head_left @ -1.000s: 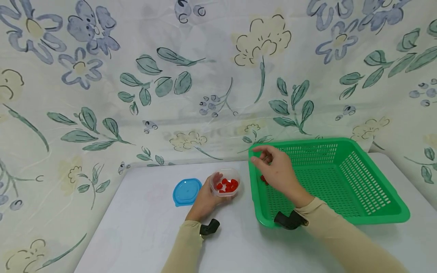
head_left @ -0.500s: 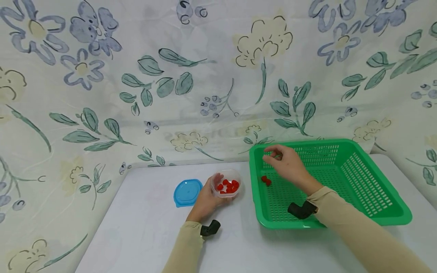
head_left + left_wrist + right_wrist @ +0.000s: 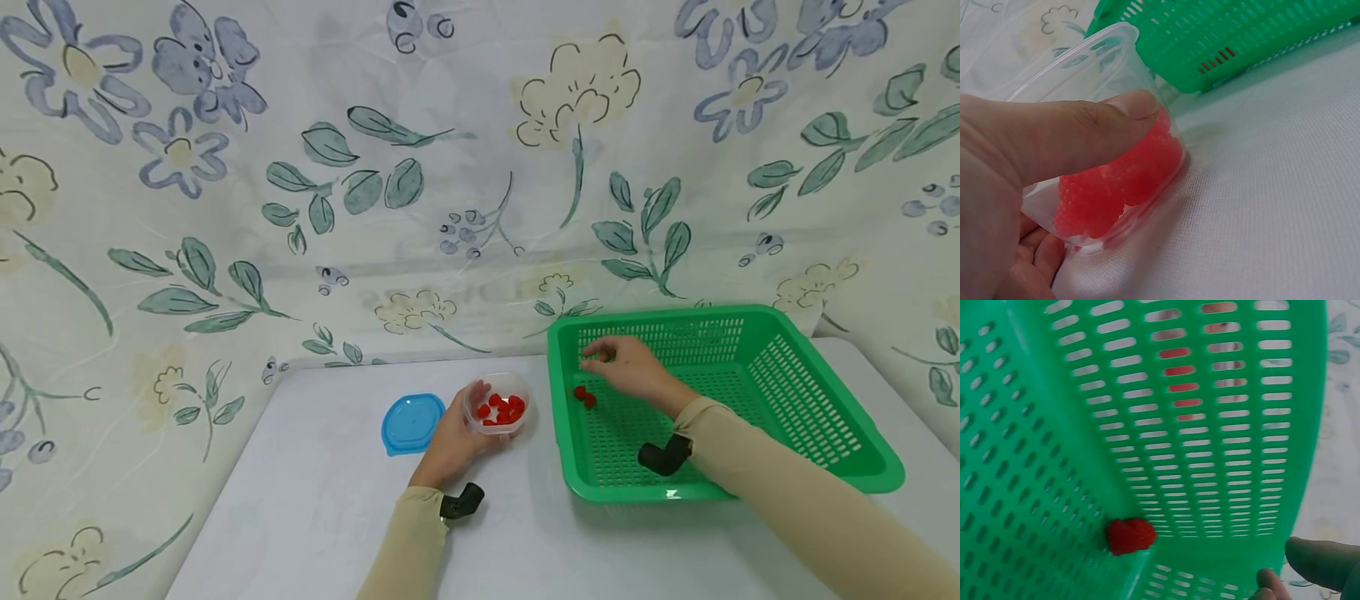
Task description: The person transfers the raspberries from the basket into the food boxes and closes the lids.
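Observation:
My left hand (image 3: pixel 457 442) holds a small clear plastic container (image 3: pixel 474 423), its thumb along one side and its fingers around the other. Several red raspberries (image 3: pixel 1125 181) lie at the bottom of that tub, their bumpy texture showing through the wall. Over the left part of the green basket (image 3: pixel 557 417) hovers my right hand (image 3: pixel 633 371), fingers loosely bent, with no object visible between thumb and fingers. Two raspberries (image 3: pixel 585 397) sit close together on the basket floor near its left wall. In the right wrist view these raspberries (image 3: pixel 1130 536) rest in the corner, apart from my fingertips.
A blue lid (image 3: pixel 412 423) lies flat on the white table (image 3: pixel 315 500), just left of my left hand. The basket has raised, slotted walls. Behind the table hangs a floral cloth (image 3: pixel 465 167).
My right hand has moved right and slightly down from above the basket's left rim, uncovering the two raspberries. My left hand and the container stay in place.

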`<state>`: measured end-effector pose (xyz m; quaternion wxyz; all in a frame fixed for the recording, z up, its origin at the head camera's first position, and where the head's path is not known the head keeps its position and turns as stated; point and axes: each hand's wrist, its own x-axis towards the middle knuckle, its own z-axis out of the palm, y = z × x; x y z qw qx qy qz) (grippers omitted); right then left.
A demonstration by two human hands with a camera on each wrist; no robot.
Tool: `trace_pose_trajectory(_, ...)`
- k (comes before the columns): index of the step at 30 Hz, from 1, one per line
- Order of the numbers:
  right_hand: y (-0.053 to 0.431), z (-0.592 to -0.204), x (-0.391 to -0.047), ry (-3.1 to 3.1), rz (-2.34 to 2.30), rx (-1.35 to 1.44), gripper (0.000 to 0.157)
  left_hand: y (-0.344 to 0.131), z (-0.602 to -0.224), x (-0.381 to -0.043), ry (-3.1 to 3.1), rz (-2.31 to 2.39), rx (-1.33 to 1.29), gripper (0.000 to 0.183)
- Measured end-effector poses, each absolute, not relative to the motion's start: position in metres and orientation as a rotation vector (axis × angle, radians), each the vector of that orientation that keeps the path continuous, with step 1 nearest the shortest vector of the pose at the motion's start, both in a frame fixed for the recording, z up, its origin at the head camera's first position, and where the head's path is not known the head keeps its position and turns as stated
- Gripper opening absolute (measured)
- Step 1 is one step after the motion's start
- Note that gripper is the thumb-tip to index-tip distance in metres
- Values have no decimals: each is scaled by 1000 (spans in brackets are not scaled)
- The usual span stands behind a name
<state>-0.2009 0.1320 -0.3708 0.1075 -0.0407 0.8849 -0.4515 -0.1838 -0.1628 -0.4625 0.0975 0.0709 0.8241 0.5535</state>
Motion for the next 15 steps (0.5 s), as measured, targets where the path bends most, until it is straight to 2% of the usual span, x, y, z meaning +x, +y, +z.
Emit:
trace_pose_trajectory(6,136,-380,-208,2535,-1280,-95,41,-164,-463,-184,2430,1643,207,97)
trace_pose_trajectory(15,143,-393,-214,2500,-1119,-90,38,-164,-463,-184,2439,1632,212,97)
